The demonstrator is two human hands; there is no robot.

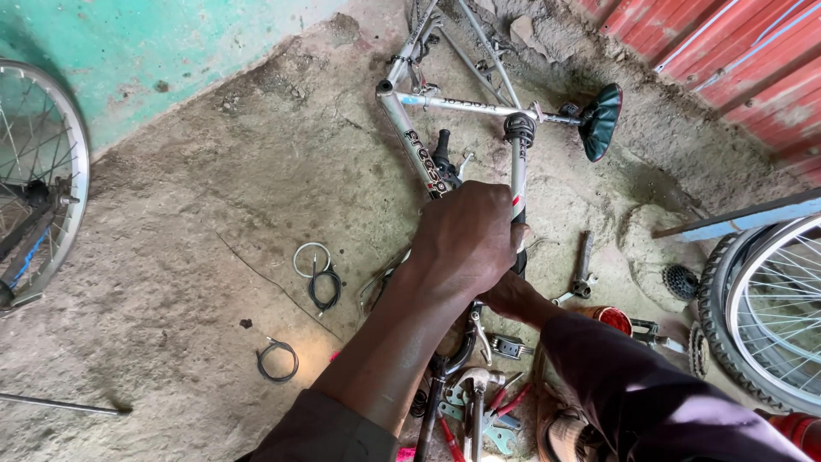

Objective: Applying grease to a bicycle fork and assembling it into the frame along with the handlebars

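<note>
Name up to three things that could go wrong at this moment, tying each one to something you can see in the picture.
1. The left hand grips the silver bike frame, which lies upturned on rough ground; it might slip or twist.
2. The right hand is mostly hidden under the left, close to the frame tubes, so fingers could get pinched.
3. Loose tools and coiled cables lie close by; they could be knelt on or snagged.

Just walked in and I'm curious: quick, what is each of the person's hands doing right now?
Left hand: closed around the silver bicycle frame.
Right hand: mostly hidden behind the left; cannot be told.
</note>
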